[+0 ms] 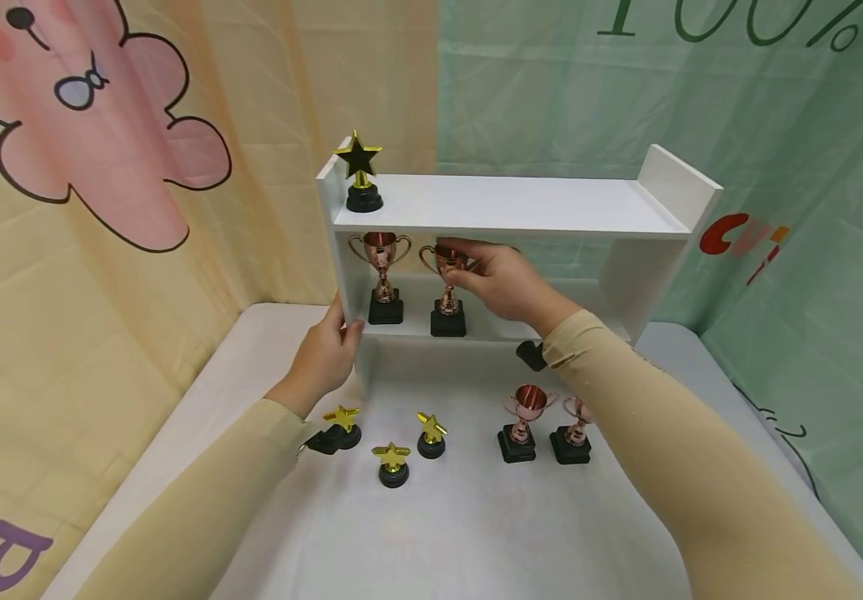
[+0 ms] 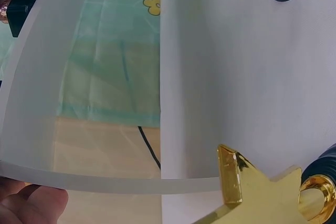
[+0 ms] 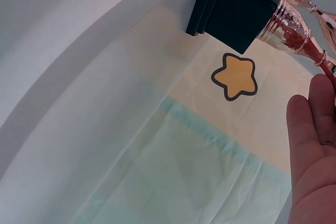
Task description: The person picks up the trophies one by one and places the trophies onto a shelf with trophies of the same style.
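My right hand [image 1: 508, 282] holds a rose-gold trophy cup [image 1: 448, 304] by its upper part, thumb in front. The cup stands upright on, or just over, the middle board of a white shelf [image 1: 521, 204]. To its left another rose-gold trophy cup [image 1: 383, 275] stands on the same board. My left hand [image 1: 323, 358] grips the shelf's left side panel, and its fingertips [image 2: 47, 203] show at the panel's edge in the left wrist view. In the right wrist view, the held cup's black base [image 3: 244, 11] is close above my right fingers [image 3: 304, 129].
A gold star trophy [image 1: 362, 171] stands on the top board at left. On the white table [image 1: 431, 542] before the shelf are several small star trophies [image 1: 392, 462] and two more rose-gold cups [image 1: 521, 425]. Printed curtains [image 1: 266, 167] hang behind.
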Tool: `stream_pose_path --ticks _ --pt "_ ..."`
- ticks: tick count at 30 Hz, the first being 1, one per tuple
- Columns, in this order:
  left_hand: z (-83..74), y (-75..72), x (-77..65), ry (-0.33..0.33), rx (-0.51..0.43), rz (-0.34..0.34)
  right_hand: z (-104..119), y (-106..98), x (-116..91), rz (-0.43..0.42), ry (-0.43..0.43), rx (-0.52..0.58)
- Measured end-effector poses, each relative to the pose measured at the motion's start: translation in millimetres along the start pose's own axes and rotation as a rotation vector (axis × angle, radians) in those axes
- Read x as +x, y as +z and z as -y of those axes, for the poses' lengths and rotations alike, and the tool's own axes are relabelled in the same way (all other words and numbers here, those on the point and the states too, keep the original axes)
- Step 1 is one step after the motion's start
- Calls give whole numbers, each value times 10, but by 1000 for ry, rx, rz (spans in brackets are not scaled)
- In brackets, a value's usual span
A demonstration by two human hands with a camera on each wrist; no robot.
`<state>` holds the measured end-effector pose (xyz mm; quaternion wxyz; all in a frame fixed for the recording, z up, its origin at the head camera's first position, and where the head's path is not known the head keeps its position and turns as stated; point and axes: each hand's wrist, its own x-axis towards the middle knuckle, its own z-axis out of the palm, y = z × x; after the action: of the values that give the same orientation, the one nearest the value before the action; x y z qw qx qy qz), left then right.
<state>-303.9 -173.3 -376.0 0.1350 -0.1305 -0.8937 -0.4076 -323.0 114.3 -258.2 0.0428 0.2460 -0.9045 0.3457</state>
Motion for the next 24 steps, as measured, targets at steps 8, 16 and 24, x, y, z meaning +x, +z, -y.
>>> stream_pose_path --ticks 8,16,24 --pt "3 2 1 -9 -8 9 11 14 53 -2 17 -19" --pt "-5 -2 -3 -18 -16 19 1 29 112 4 16 -10" --pt "-11 -5 -3 -7 -3 13 -22 38 139 2 -2 9"
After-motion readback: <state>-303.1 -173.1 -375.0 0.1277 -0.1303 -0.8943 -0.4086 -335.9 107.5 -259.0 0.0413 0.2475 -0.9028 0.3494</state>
